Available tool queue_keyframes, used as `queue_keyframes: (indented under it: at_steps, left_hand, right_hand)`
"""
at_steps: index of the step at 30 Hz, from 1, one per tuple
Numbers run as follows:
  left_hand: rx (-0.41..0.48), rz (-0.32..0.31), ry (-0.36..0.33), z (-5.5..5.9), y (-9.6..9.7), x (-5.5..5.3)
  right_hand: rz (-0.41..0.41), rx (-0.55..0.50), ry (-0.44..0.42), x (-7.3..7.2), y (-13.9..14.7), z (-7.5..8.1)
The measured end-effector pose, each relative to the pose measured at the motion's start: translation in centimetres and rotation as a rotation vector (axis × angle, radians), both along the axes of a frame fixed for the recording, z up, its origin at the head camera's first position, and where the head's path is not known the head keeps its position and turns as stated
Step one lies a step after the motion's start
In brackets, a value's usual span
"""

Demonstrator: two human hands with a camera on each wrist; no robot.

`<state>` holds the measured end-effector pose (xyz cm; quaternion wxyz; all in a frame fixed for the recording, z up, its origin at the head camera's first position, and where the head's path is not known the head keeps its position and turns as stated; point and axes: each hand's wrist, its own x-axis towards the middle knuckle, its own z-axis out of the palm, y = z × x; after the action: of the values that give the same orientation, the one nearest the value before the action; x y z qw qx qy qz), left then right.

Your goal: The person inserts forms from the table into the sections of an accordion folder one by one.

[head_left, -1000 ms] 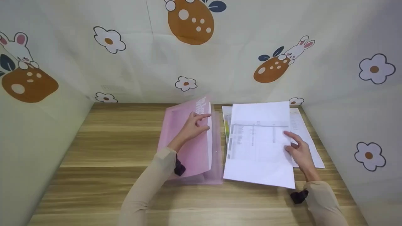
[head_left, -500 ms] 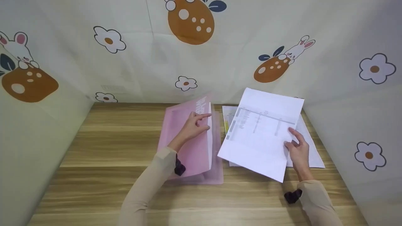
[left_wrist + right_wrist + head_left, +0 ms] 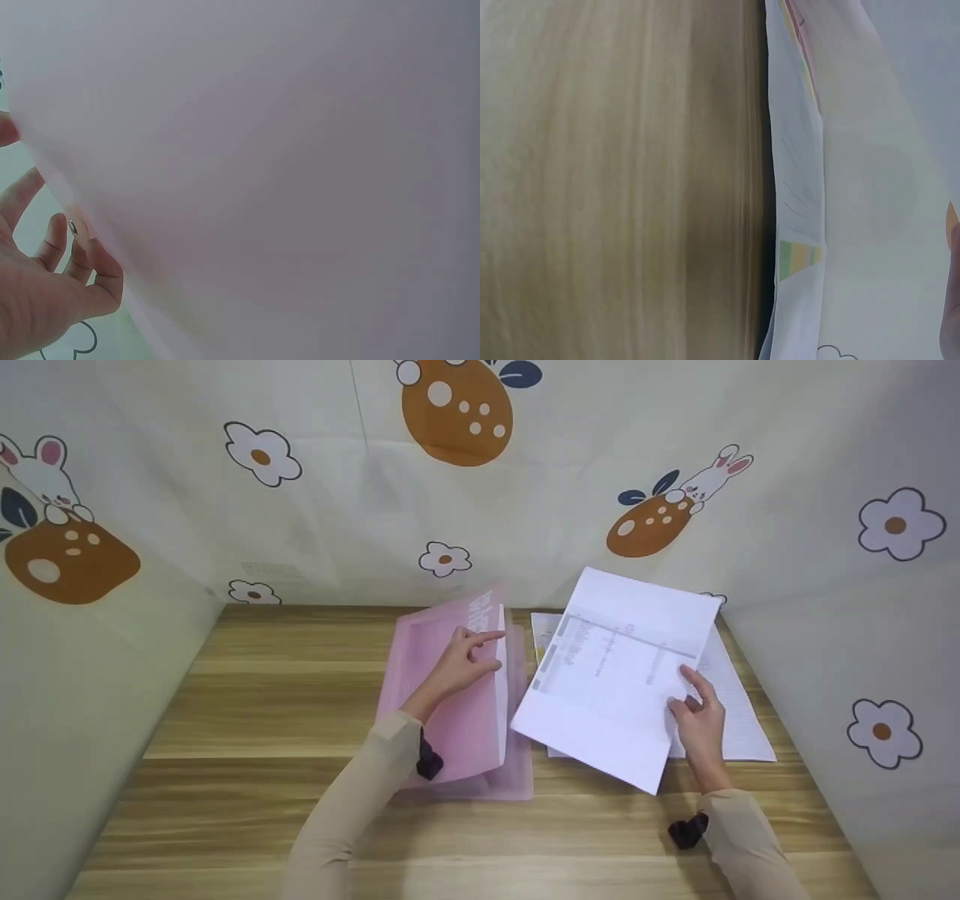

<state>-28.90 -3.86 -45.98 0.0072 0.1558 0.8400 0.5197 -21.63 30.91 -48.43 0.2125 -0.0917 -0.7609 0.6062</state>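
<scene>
The sheet (image 3: pixel 619 679) hangs tilted above the stack (image 3: pixel 731 709) at the right of the table (image 3: pixel 247 712), just right of the pink folder (image 3: pixel 450 697). The right hand (image 3: pixel 697 720) pinches its right edge, thumb on top and fingers curled under. The left hand (image 3: pixel 457 664) holds the folder's front flap up, fingers bent over its edge. Held by one edge only, the sheet could sag and crease, or catch on the folder's rim; if the left hand slackens, the flap may drop shut.
</scene>
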Motion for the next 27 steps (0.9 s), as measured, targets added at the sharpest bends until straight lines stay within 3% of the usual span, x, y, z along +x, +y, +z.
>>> queue_keyframes:
  at_steps: [7, 14, 22, 27]
  left_hand:
    - [-0.004, -0.001, 0.006, 0.0, 0.0, 0.0]
    - [0.001, -0.004, -0.004, 0.0, 0.0, 0.0]
    - [-0.001, -0.002, -0.012, 0.0, 0.0, 0.0]
    - [-0.006, 0.0, -0.03, 0.0, 0.0, -0.1]
  right_hand:
    - [0.009, 0.042, -0.048, 0.2, -0.7, -0.4]
    - [0.03, 0.047, -0.043, 0.3, -1.3, -0.7]
    - [0.079, 0.027, -0.062, 0.7, -2.7, 0.3]
    - [0.085, 0.069, -0.075, 0.0, -2.6, -0.9]
